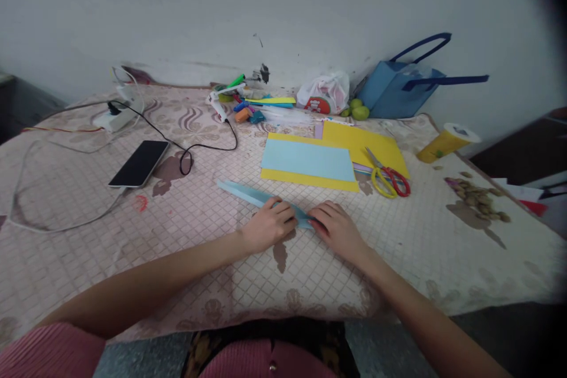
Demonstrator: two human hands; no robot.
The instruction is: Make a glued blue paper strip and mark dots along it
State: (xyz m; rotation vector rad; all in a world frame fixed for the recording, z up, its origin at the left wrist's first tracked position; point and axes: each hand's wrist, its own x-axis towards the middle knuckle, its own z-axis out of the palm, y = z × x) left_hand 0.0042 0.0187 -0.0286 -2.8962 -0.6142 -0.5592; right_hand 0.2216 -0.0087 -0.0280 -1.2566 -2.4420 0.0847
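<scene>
Light-blue folded-paper strip (248, 193): on our patterned counter (425, 230)
Strip's axis: far-left to near-right
Our left hand (271, 224): closed on it, nearer the far end
Our right hand (339, 230): closed on near end

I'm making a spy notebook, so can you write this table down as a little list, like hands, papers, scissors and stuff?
Left hand: bent fingers on the folded blue paper
Right hand: fingers at that paper's right end
Flat paper: light blue sheet on a yellow sheet
Scissors: one yellow handle, one red; blades over a second yellow sheet
Left side: dark-screened device, lying flat
Back: glue gun; blue bag further right
</scene>
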